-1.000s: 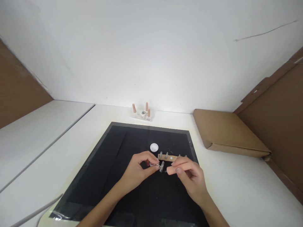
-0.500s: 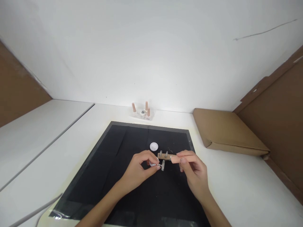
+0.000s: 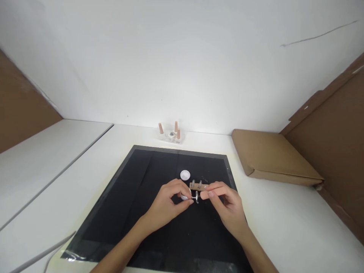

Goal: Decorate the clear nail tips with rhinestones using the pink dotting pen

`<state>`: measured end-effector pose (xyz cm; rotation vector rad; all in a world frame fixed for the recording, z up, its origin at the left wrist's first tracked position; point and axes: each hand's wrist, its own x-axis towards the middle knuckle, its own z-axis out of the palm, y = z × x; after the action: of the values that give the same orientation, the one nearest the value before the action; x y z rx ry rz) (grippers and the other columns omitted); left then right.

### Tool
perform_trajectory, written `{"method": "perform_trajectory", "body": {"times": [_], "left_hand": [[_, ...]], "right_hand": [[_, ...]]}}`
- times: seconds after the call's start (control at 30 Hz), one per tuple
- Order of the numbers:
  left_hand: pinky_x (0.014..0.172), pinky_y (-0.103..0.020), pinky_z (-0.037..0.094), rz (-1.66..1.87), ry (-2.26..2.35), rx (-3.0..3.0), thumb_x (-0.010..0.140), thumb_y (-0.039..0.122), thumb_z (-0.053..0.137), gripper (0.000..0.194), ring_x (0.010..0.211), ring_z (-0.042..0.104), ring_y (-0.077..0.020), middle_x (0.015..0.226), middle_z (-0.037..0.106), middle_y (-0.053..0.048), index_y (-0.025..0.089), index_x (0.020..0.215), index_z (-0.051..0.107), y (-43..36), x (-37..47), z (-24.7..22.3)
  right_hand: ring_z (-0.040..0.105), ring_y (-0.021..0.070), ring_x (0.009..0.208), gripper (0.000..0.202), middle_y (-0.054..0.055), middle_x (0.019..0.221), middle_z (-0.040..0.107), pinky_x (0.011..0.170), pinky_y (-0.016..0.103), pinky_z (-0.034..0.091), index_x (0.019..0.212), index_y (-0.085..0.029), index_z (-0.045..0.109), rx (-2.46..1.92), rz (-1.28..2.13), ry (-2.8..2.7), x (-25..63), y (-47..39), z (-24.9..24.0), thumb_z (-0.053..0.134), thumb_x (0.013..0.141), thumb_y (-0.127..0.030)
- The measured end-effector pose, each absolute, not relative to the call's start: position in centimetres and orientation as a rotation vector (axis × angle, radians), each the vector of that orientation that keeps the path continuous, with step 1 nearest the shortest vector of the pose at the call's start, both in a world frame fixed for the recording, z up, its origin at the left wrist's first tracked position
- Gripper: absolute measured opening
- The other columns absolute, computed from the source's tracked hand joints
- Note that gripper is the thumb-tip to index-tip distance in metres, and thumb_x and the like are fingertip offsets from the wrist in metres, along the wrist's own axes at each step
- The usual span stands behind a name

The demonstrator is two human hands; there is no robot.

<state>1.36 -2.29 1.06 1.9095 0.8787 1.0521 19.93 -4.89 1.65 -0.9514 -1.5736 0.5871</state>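
My left hand pinches the thin stem of a small holder, with a clear false nail on its far end. In my right hand is a nail polish brush, held by its long peach cap. The brush end is at the false nail; the bristles are too small to make out. Behind the fingertips lies a light brown strip bearing more clear false nails on small stands. A round white item sits partly hidden behind my left fingers. Just beyond is a small white dish.
A black mat covers the middle of the white table. At the back stands a clear holder with several peach-capped bottles. A flat cardboard box lies to the right. Cardboard panels border the sides.
My right hand has moved left, bringing the peach-capped brush from beside the brown strip to the false nail. The false nail has turned slightly; my left hand has barely moved.
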Motion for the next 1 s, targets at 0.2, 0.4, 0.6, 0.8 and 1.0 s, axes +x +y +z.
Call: {"method": "perform_trajectory", "body": {"times": [0.2, 0.4, 0.6, 0.8, 1.0], "left_hand": [[0.067, -0.027, 0.048, 1.06, 0.846, 1.916, 0.073, 0.009, 0.067, 0.009, 0.072, 0.061, -0.0159, 0.073, 0.067, -0.005, 0.016, 0.068, 0.064, -2.24, 1.27, 0.95], [0.068, -0.028, 0.048, 1.067, 0.861, 1.917, 0.073, 0.008, 0.067, 0.009, 0.073, 0.062, -0.0161, 0.074, 0.066, -0.006, 0.016, 0.067, 0.064, -2.18, 1.2, 0.65], [0.062, -0.025, 0.046, 1.057, 0.888, 1.924, 0.073, 0.01, 0.066, 0.007, 0.069, 0.059, -0.0142, 0.073, 0.065, -0.005, 0.015, 0.069, 0.064, -2.02, 1.23, 0.54], [0.066, -0.026, 0.047, 1.054, 0.851, 1.958, 0.073, 0.009, 0.067, 0.007, 0.071, 0.061, -0.0151, 0.073, 0.067, -0.005, 0.015, 0.07, 0.067, -2.12, 1.29, 0.68], [0.068, -0.027, 0.048, 1.077, 0.828, 1.962, 0.073, 0.008, 0.068, 0.008, 0.072, 0.062, -0.0156, 0.072, 0.068, -0.005, 0.015, 0.069, 0.068, -2.07, 1.26, 0.58]], "right_hand": [[0.065, 0.0157, 0.072, 0.014, 0.002, 0.08, 0.069, 0.058, 0.026, 0.05, 0.08, -0.024, 0.067, -0.921, 0.573, -1.572, 20.16, -4.76, 1.08, 0.056, 0.087, -0.019], [0.065, 0.0158, 0.073, 0.014, 0.002, 0.082, 0.069, 0.067, 0.03, 0.052, 0.08, -0.024, 0.066, -0.916, 0.523, -1.52, 20.21, -4.9, 1.11, 0.055, 0.087, -0.018], [0.065, 0.0151, 0.065, 0.017, 0.001, 0.069, 0.068, 0.062, 0.028, 0.052, 0.07, -0.022, 0.063, -0.883, 0.56, -1.602, 20.03, -5.05, 1.48, 0.057, 0.085, -0.015], [0.066, 0.0165, 0.065, 0.014, 0.001, 0.068, 0.069, 0.057, 0.027, 0.05, 0.071, -0.022, 0.063, -0.956, 0.507, -1.641, 19.96, -4.95, 1.35, 0.058, 0.083, -0.016], [0.065, 0.0153, 0.068, 0.015, 0.001, 0.076, 0.07, 0.062, 0.027, 0.05, 0.074, -0.023, 0.065, -0.935, 0.493, -1.619, 19.96, -4.82, 1.43, 0.058, 0.083, -0.013]]}}
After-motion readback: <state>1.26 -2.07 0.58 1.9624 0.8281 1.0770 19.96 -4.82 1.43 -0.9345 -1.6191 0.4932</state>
